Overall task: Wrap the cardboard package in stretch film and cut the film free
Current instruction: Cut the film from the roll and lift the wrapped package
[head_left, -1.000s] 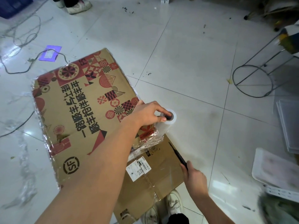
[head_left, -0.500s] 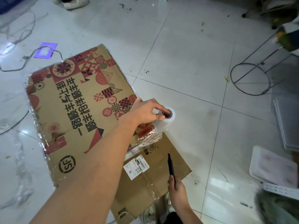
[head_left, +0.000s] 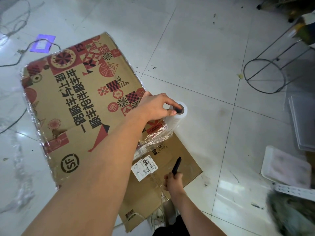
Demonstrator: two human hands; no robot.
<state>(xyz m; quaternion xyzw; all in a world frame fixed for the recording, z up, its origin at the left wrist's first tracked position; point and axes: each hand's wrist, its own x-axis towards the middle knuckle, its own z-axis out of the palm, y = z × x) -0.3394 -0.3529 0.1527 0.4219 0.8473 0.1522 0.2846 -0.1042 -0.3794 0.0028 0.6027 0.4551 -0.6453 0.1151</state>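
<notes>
My left hand [head_left: 156, 108] grips upright white stretch-film roll [head_left: 177, 116] at printed brown cardboard package [head_left: 81, 106] corner; my right hand [head_left: 173, 182], nearer below, clutches black cutter [head_left: 176, 165] aimed up at bunched film [head_left: 153, 138].

Matt brown printed cardboard package [head_left: 81, 106], sheathed in glossy crinkled clear film, is seen under the left hand [head_left: 153, 108]. A translucent plastic film roll [head_left: 177, 116] is gripped at the fingertips. A matt black cutter [head_left: 176, 166] is held by the right hand [head_left: 173, 182]. Glossy floor tiles [head_left: 196, 48] beyond.
</notes>
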